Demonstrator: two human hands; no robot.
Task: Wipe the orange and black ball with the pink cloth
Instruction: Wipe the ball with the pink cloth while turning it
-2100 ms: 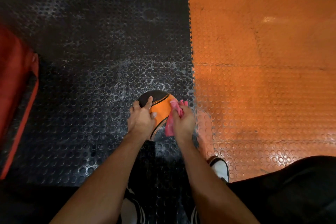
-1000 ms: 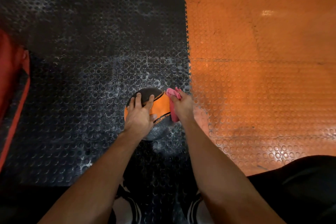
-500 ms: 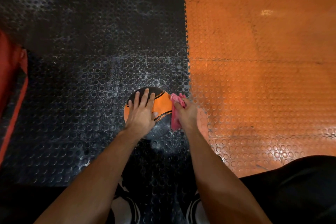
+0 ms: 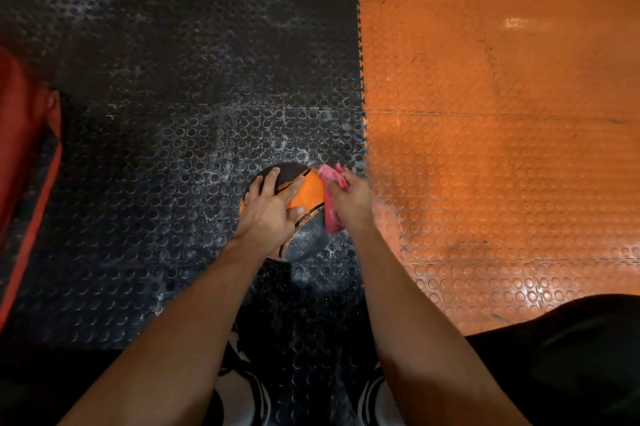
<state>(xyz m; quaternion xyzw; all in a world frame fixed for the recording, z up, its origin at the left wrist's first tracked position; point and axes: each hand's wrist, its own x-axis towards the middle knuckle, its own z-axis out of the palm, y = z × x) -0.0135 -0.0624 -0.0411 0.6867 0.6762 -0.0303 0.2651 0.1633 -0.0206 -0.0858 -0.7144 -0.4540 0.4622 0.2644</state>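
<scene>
Your left hand lies spread over the top of the orange and black ball, fingers straight and pressing it to the black studded floor mat; your right hand is curled round the bunched pink cloth, holding it against the ball's right side; the ball sits just beside the toothed seam where the black mat meets the orange mat; white dusty smears mark the black mat around the ball; a red padded object lies at the left edge, well apart; your black-and-white shoes show between your forearms, below the ball; dark clothing fills the lower right corner.
</scene>
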